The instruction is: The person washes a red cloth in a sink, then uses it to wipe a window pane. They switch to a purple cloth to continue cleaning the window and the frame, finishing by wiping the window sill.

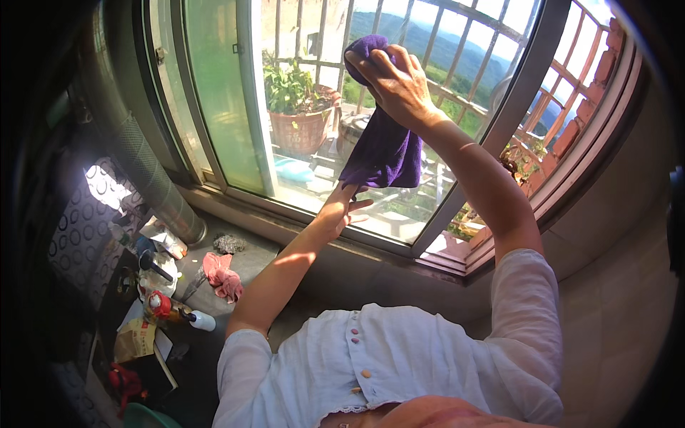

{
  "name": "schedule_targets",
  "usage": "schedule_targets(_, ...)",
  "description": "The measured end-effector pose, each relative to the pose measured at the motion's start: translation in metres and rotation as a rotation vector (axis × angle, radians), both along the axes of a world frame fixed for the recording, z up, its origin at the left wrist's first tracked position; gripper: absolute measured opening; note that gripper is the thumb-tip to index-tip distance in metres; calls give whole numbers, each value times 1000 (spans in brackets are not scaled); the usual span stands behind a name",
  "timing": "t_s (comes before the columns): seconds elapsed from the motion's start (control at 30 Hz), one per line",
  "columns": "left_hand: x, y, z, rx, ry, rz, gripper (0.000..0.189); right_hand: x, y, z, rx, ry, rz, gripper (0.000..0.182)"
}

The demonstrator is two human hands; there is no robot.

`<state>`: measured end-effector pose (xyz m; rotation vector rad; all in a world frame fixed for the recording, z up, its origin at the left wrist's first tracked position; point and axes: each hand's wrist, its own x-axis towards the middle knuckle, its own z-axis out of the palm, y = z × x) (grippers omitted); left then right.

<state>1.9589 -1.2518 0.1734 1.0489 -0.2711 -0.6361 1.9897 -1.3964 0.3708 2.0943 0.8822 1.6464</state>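
My right hand grips the bunched upper end of a purple cloth and presses it against the glass pane of a sliding window. The rest of the cloth hangs down from that hand. Lower down, my left hand is at the cloth's bottom edge, with some fingers spread in front of the glass. Its thumb and index finger are partly hidden at the cloth, so whether they pinch it is unclear. Through the pane show metal bars and a potted plant.
On the counter at the left lie a pink cloth, a steel wool scrubber, a white bottle and a paper packet. A metal duct pipe stands beside the window. A brick edge shows outside at the right.
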Motion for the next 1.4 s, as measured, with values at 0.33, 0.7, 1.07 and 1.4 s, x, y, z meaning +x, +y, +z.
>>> schedule_targets(0.33, 9, -8, 54, -801, 308, -297, 52, -68, 13, -106, 237, 753, 23, 94)
schedule_targets(0.7, 38, 36, 115, -159, -512, 167, 55, -23, -13, 53, -292, 157, 9, 37)
schedule_targets(1.07, 35, 124, 11, -155, -161, 372, 44, -21, 9, 290, 622, -407, -333, 55)
schedule_targets(1.4, 0, 208, -23, -10, -156, 436, 61, 55, 90, 200, -21, -308, -270, 48)
